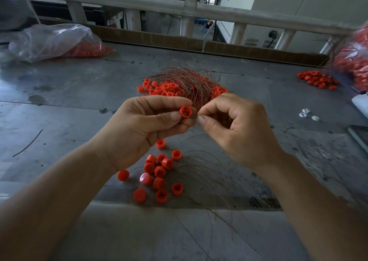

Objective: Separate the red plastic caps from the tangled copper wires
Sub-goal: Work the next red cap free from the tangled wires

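My left hand (151, 125) holds one red cap (185, 111) between thumb and forefinger, its open mouth turned up towards me, with the other fingers curled beneath it. My right hand (237, 125) sits just beside it at three o'clock, thumb and forefinger pinched tight on fine strands where the copper wires (185, 83) taper down to meet the cap. The remaining fingers are folded loosely into the palm. Both hands are raised above the desk (59, 111).

The bulk of the copper wires lies at twelve o'clock from my hands, a tangled brown nest resting on a spread of unsorted caps (159, 87) that pokes out on both sides of it. At six o'clock, under my wrists, a small group of loose caps (159, 173) lies scattered on the desk, some mouth up, some closed end up. Thin stray wires (209, 181) fan out just beside them towards five o'clock.

At ten o'clock a clear plastic bag (55, 41) slumps on the desk with red caps inside. At two o'clock a second bag (354, 61) is blurred at the edge, with a little heap of caps (316, 79) at its foot. A few white bits (306, 114) lie at three o'clock, and one dark wire (27, 143) lies at eight o'clock. A grey railing (199, 9) runs behind the far edge of the desk.
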{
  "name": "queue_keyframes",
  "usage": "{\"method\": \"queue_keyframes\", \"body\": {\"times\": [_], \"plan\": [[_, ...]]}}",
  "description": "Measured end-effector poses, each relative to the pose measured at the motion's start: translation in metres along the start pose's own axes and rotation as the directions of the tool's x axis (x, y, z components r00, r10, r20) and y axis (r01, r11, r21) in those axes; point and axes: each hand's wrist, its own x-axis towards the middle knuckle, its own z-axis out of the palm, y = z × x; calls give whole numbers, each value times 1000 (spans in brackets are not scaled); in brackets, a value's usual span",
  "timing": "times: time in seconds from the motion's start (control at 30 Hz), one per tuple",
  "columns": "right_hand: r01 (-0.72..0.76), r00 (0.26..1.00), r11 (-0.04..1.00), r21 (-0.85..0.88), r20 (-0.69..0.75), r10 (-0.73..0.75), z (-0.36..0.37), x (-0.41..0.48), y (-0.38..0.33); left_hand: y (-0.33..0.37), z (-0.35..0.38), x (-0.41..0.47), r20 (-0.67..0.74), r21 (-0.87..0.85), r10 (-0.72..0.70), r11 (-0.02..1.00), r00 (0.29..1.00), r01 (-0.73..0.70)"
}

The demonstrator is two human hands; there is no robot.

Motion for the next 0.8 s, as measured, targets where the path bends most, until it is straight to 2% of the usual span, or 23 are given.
{"method": "queue_keyframes", "body": {"times": [0.27, 0.5, 0.63, 0.7, 0.8], "plan": [[-201, 979, 913, 355, 105, 175, -5, 2, -2, 0, 0, 0, 39, -46, 54, 998, 998, -52], [-264, 956, 884, 385, 226, 187, 4, 0, -5, -2, 3, -2, 140, -72, 21, 997, 990, -11], [-300, 942, 876, 377, 259, 211, -8, 5, 0, -2, 2, -1, 106, -108, 17, 994, 994, -6], [-335, 940, 879, 340, 184, 287, -18, 9, 12, -3, 1, 0, 75, -122, 5, 992, 997, 4], [-371, 921, 897, 240, -34, 389, -27, 13, 36, -5, 2, 0, 51, -120, -10, 993, 999, 16]]}}
